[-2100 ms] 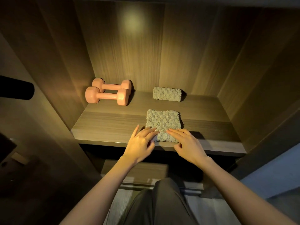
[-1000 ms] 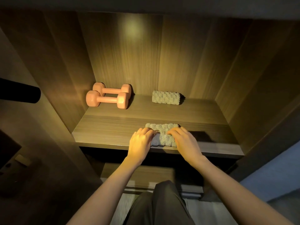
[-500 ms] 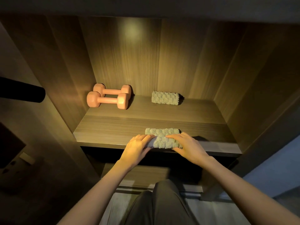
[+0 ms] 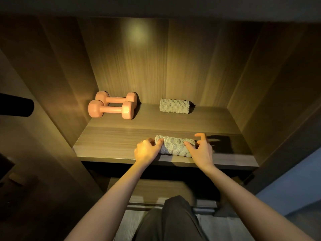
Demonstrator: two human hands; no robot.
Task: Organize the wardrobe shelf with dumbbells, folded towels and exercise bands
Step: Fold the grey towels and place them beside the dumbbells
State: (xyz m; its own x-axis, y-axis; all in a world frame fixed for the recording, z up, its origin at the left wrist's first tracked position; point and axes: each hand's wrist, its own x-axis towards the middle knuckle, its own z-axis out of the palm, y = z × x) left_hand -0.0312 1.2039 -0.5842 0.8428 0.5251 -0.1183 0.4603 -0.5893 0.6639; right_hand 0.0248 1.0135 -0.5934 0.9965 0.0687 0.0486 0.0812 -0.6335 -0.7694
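A grey waffle-textured towel (image 4: 174,146), folded into a narrow strip, lies near the front edge of the wooden shelf (image 4: 112,143). My left hand (image 4: 147,151) grips its left end with curled fingers. My right hand (image 4: 201,150) holds its right end, one finger raised off the cloth. A second folded grey towel (image 4: 174,106) lies at the back middle of the shelf. Two pink dumbbells (image 4: 111,109) lie side by side at the back left. No exercise band is in view.
Wooden wardrobe walls close the shelf in on the left (image 4: 57,80), back and right (image 4: 271,94). A dark rod end (image 4: 16,105) sticks in from the left. A lower shelf (image 4: 156,190) and my dark-trousered knee (image 4: 172,221) are below.
The front towel went from a flat square to a narrow folded strip under both hands. My hands have moved apart to its two ends.
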